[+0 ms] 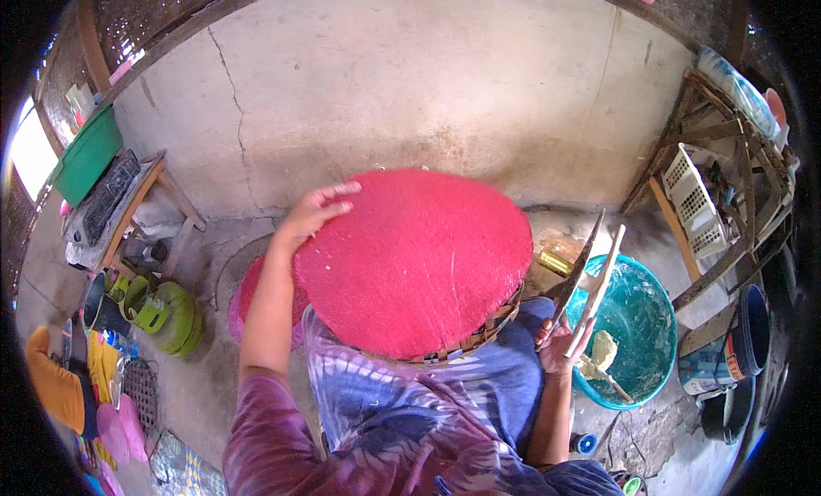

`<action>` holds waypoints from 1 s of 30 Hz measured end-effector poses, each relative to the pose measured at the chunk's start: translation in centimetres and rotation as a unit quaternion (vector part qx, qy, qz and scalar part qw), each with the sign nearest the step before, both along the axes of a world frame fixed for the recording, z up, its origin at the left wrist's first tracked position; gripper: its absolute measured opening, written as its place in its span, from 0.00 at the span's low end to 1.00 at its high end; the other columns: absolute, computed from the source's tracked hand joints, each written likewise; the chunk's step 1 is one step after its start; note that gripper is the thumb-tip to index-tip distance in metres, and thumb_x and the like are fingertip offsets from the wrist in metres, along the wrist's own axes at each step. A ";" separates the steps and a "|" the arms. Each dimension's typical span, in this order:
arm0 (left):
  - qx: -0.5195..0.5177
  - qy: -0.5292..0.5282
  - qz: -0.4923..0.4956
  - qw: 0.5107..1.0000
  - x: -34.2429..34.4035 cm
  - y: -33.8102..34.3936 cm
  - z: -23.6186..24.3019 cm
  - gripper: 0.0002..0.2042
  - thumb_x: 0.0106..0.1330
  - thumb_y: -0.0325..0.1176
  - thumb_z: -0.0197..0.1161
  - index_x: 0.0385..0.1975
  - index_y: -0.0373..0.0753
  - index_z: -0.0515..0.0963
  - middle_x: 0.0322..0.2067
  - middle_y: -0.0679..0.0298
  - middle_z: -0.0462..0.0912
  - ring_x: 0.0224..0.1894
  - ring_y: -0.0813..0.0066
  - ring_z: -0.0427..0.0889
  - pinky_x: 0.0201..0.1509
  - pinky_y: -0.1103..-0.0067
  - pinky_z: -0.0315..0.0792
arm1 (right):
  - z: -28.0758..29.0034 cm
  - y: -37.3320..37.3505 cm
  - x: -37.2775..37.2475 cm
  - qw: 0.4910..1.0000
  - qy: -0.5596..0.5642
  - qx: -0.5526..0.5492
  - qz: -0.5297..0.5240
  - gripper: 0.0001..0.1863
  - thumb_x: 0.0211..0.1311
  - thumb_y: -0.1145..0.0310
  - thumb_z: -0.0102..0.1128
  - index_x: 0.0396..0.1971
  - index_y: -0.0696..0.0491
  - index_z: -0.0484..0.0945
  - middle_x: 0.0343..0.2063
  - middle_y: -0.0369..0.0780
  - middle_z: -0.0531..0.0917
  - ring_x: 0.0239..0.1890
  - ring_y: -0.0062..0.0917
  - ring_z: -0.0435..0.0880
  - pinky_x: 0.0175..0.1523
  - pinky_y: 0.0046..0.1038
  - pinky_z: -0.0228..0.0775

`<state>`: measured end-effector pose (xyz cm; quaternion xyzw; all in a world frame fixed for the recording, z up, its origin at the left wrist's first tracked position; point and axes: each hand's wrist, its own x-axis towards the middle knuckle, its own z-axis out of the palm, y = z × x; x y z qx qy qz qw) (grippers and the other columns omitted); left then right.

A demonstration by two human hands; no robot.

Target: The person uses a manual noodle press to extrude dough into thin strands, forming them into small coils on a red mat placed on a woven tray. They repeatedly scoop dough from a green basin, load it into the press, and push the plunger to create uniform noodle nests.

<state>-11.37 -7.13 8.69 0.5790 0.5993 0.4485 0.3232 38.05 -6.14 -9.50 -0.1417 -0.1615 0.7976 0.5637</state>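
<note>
A large round red sheet (419, 256), smooth and slightly domed, covers a woven basket (453, 352) on my lap. Along the sheet's upper left edge rests my left hand (315, 212), its fingers stretched out and apart. To the right of the lap, my right hand (560, 344) is closed around a long dark blade like a knife (583, 261) and a pale wooden stick (596, 289), both pointing up and away. Just beyond that hand sits a teal basin (646, 325) smeared with pale paste, with a lump of dough (603, 351) by its near left side.
At left, a green gas cylinder (171, 318) stands near a wooden bench (137, 209) bearing a green tub (84, 158). A wooden rack (727, 132) with a white crate (691, 197) and buckets (753, 325) lines the right. Ahead rises a cracked wall (410, 85). Another person's orange-clad limb (58, 372) shows at lower left.
</note>
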 end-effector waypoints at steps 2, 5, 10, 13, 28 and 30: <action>-0.033 -0.009 -0.061 0.998 -0.3 1.5 -3.3 0.19 0.61 0.29 0.64 0.54 0.36 0.76 0.56 0.62 0.76 0.58 0.73 0.72 0.65 0.76 0.61 | 0.2 -0.1 0.0 1.000 -0.018 -0.011 -0.015 0.47 0.55 0.24 0.38 0.60 0.51 0.67 0.26 0.43 0.80 0.23 0.33 0.77 0.29 0.33 0.74; -0.080 0.008 -0.108 0.991 -1.4 3.3 -6.7 0.19 0.60 0.29 0.65 0.53 0.36 0.77 0.55 0.61 0.77 0.57 0.74 0.72 0.64 0.76 0.61 | 0.3 -0.2 -0.1 0.999 -0.026 -0.011 -0.017 0.48 0.54 0.23 0.38 0.60 0.50 0.67 0.26 0.43 0.79 0.23 0.33 0.77 0.29 0.33 0.74; -0.074 0.145 -0.125 0.979 -2.6 4.5 -9.1 0.18 0.60 0.30 0.65 0.52 0.41 0.78 0.56 0.58 0.75 0.59 0.69 0.71 0.64 0.74 0.62 | -0.4 0.3 -0.1 1.000 -0.019 -0.004 -0.016 0.48 0.54 0.23 0.37 0.60 0.50 0.67 0.27 0.44 0.80 0.24 0.33 0.78 0.29 0.34 0.74; 0.026 0.283 -0.065 0.957 -2.4 3.7 -8.2 0.19 0.61 0.34 0.65 0.53 0.43 0.77 0.59 0.57 0.72 0.61 0.64 0.70 0.65 0.70 0.62 | -0.7 0.0 0.1 1.000 -0.017 0.004 -0.010 0.48 0.54 0.23 0.36 0.60 0.51 0.67 0.27 0.45 0.80 0.24 0.34 0.78 0.29 0.35 0.74; 0.172 -0.520 -0.209 0.810 16.1 -7.2 1.8 0.38 0.64 0.62 0.52 0.64 0.39 0.57 0.48 0.56 0.75 0.46 0.65 0.79 0.53 0.69 0.74 | 6.3 -4.5 -5.2 0.783 -0.132 0.256 0.551 0.62 0.45 0.19 0.42 0.65 0.60 0.53 0.35 0.60 0.78 0.28 0.48 0.80 0.33 0.44 0.74; 0.140 -0.609 -0.210 0.752 15.6 -8.2 2.2 0.40 0.61 0.69 0.48 0.58 0.37 0.65 0.39 0.56 0.79 0.37 0.68 0.82 0.47 0.72 0.77 | 6.7 -4.5 -5.9 0.748 -0.147 0.221 0.609 0.61 0.45 0.19 0.43 0.66 0.58 0.51 0.37 0.61 0.77 0.31 0.49 0.80 0.35 0.45 0.74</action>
